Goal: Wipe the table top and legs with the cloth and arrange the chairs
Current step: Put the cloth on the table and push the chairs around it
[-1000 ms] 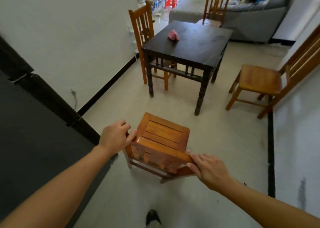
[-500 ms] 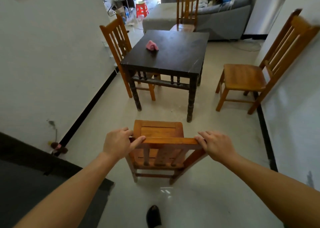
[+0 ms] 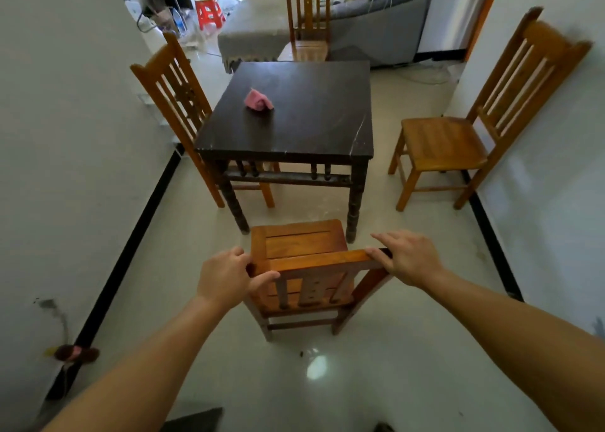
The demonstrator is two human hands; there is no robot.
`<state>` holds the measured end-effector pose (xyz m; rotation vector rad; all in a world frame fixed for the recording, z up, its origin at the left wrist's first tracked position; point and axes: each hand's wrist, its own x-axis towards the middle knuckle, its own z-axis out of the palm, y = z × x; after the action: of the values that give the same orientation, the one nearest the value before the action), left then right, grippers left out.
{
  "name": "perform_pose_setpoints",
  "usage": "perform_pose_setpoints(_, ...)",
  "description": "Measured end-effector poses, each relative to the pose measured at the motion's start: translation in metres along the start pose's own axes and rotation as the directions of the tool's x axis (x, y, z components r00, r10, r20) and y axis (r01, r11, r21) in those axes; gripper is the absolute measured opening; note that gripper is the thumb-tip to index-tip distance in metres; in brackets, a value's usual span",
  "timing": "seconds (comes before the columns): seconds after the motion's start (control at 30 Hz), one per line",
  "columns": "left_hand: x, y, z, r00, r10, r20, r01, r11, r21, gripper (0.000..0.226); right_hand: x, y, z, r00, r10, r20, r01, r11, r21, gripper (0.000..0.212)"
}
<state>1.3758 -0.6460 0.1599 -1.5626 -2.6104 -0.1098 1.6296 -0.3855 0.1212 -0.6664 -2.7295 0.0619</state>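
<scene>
Nearest item: a small orange-brown wooden chair with a slatted back (image 3: 304, 241), dead ahead at 12 o'clock with its back toward me. My left hand (image 3: 229, 277) grips the left end of its top rail, fingers curled over and thumb laid along the near face. My right hand (image 3: 409, 258) rests on the right end, fingers loosely extended and thumb touching the rail. The chair's seat front lies just beside the near legs of the square dark wooden table (image 3: 294, 136), at the table's 6 o'clock side. The crumpled pink cloth (image 3: 258, 100) lies on the table top, toward 10 o'clock from its centre. Matching tall-backed wooden chairs stand at the table's 9 o'clock (image 3: 176, 94), 3 o'clock (image 3: 445, 143) and 12 o'clock (image 3: 307, 15). A grey sofa (image 3: 376, 22) sits beyond.
</scene>
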Motion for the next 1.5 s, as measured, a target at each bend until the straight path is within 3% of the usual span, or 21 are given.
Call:
perform_pose_setpoints(0.27, 0.089, -0.018, 0.021, 0.958, 0.195, -0.210, -0.193, 0.981, 0.030, 0.061, 0.079, 0.041, 0.020, 0.998, -0.005, -0.063, 0.002, 0.999, -0.046, 0.066)
perform_pose_setpoints(0.67, 0.216, -0.072, 0.048, 0.974, 0.171, -0.146, -0.171, 0.985, 0.013, 0.065, 0.224, 0.077, 0.063, 0.999, 0.040, -0.019, -0.039, 0.999, 0.012, 0.074)
perform_pose_setpoints(0.83, 0.246, -0.108, 0.065, 0.984, 0.141, -0.108, -0.144, 0.989, -0.019, 0.071, 0.266, 0.066, 0.074, 0.999, 0.021, -0.046, -0.021, 1.000, 0.001, 0.063)
perform_pose_setpoints(1.0, 0.280, -0.128, 0.068, 0.972, 0.214, -0.093, -0.213, 0.977, 0.020, 0.066, 0.292, 0.064, 0.079, 0.997, 0.060, -0.044, -0.061, 0.997, -0.037, 0.061)
perform_pose_setpoints(1.17, 0.315, -0.169, 0.066, 0.977, 0.210, -0.024, -0.209, 0.977, 0.031, 0.072, 0.319, 0.038, 0.092, 0.993, 0.114, 0.007, -0.113, 0.989, -0.099, 0.064)
perform_pose_setpoints(1.5, 0.350, -0.245, 0.048, 0.960, 0.242, 0.140, -0.255, 0.963, 0.082, 0.085, 0.346, -0.022, 0.111, 0.989, 0.094, 0.117, -0.079, 0.988, -0.131, 0.078)
